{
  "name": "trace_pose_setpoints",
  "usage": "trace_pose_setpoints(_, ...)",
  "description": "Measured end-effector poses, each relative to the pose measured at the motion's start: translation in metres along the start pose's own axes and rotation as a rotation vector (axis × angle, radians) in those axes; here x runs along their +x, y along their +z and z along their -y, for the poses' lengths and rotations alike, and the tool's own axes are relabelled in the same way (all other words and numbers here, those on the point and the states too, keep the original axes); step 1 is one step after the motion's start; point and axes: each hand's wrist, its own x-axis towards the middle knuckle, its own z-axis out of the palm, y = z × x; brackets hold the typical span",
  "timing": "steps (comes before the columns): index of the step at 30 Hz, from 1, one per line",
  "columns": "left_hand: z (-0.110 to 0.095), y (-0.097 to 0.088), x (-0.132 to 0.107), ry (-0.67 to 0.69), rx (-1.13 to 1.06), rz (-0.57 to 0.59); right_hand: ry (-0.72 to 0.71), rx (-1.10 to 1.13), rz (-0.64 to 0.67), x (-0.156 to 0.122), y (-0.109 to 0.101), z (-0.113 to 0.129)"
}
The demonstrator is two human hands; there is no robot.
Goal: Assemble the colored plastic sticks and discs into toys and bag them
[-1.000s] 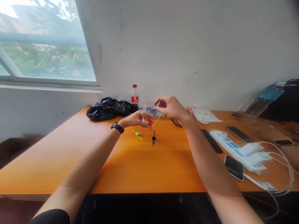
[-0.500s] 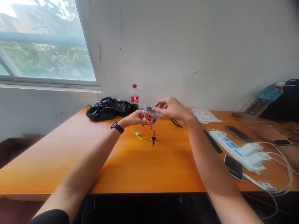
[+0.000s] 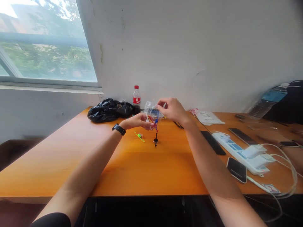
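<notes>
My left hand (image 3: 142, 121) is closed around a clear plastic bag (image 3: 148, 108) of small coloured plastic pieces, held above the table. Red, yellow, white and blue bits show through it. At the bag's upper right edge, the fingers of my right hand (image 3: 171, 109) are pinched together on the clear plastic. A blue stick-like piece (image 3: 157, 118) stands nearly upright just below those fingertips; whether they touch it I cannot tell. On the table beneath lie a black arrow-shaped piece (image 3: 155, 140) with a round middle and a thin bright green piece (image 3: 139, 136).
Behind my hands stand a cola bottle (image 3: 136, 99) with a red cap and a crumpled black plastic bag (image 3: 110, 110). To the right lie papers (image 3: 209, 117), a white power strip (image 3: 233, 149) with chargers and cables, and phones (image 3: 236, 170). A large water bottle (image 3: 268, 101) lies tilted farther right.
My right hand has shifted slightly, its fingers now pinched at the bag's edge. The blue piece has swung from slanted to nearly upright. My left hand stays in place.
</notes>
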Motion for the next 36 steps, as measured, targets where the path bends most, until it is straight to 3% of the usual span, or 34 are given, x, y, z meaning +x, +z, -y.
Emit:
trace_pose_setpoints(6,0.004,-0.005,-0.001,0.000,-0.084,-0.053,0.049,0.009,-0.086,0.002,0.000,-0.007)
trace_pose_setpoints(18,0.010,-0.010,0.001,0.054,-0.091,-0.063,0.106,0.396,-0.231,0.011,0.012,-0.045)
trace_pose_setpoints(29,0.006,-0.009,-0.001,0.022,-0.074,-0.034,0.196,0.708,-0.168,0.013,0.013,-0.043)
trace_pose_setpoints(36,0.005,-0.007,-0.001,-0.018,-0.058,0.055,0.134,0.538,-0.020,0.010,0.016,-0.039)
